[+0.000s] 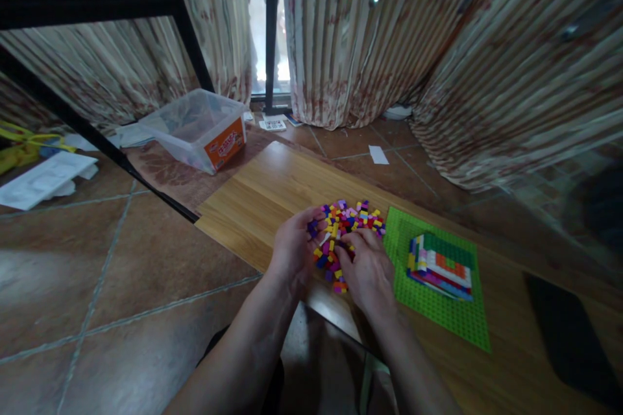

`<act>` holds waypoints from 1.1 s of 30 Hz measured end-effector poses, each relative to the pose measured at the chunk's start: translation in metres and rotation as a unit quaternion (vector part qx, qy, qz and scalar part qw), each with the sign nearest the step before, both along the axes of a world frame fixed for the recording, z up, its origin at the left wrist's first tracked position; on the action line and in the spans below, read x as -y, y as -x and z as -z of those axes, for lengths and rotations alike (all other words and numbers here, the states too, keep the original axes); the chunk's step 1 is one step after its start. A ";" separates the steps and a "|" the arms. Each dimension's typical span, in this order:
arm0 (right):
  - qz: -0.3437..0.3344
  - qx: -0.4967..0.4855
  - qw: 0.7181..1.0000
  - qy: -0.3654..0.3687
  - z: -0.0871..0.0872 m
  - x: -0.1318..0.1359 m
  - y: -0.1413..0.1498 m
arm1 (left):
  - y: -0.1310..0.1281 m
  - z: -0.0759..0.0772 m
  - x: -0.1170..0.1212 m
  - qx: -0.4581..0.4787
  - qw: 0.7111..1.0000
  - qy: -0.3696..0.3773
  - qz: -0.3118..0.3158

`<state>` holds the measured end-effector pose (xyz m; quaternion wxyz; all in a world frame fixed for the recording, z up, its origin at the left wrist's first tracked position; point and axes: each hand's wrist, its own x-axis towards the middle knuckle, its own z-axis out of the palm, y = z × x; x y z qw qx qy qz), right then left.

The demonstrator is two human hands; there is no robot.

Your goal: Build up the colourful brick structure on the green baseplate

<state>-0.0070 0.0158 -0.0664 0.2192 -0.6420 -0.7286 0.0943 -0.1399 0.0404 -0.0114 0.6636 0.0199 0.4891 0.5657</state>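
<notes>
Striped, flower-patterned curtains [379, 32] hung across the back, and brown floor tiles [43, 272] with pale joints spread below them. A long wooden table [263, 188] ran slantwise through the middle, from near the left side down to the lower right. A black metal frame [87, 10] crossed the upper left. Beyond the table's far left end, a clear plastic bin [189, 120] with an orange label stood on a patterned rug [160, 172]. A green studded board [477, 318] lay on the table to the right of the hands, and a dark pad [569, 331] lay further right. On the floor at the far left was a white tray [46, 178].

The left hand [294, 243] was cupped at the left edge of a heap of toy blocks [348, 214], its fingers curved but not closed, with some purple blocks [313, 228] against them. The right hand [367, 266] reached into the heap's near right side with thumb and fingers bent; whether they pinched a block could not be told. The heap, of many colours, lay on the table between the hands and just beyond them, beside the board. A built block stack [442, 266] sat on the board. A small white card [378, 155] lay on the floor behind the table.
</notes>
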 end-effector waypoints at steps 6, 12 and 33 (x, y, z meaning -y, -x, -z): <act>0.003 -0.004 1.000 -0.005 0.008 -0.005 -0.002 | -0.005 0.004 0.001 -0.010 1.000 0.003 0.000; 0.002 -0.154 0.986 -0.067 -0.012 0.001 0.002 | -0.020 0.004 0.005 0.017 0.999 0.021 0.022; 0.067 0.122 0.985 0.103 -0.023 -0.130 -0.041 | -0.019 0.000 0.001 0.056 0.998 -0.001 -0.002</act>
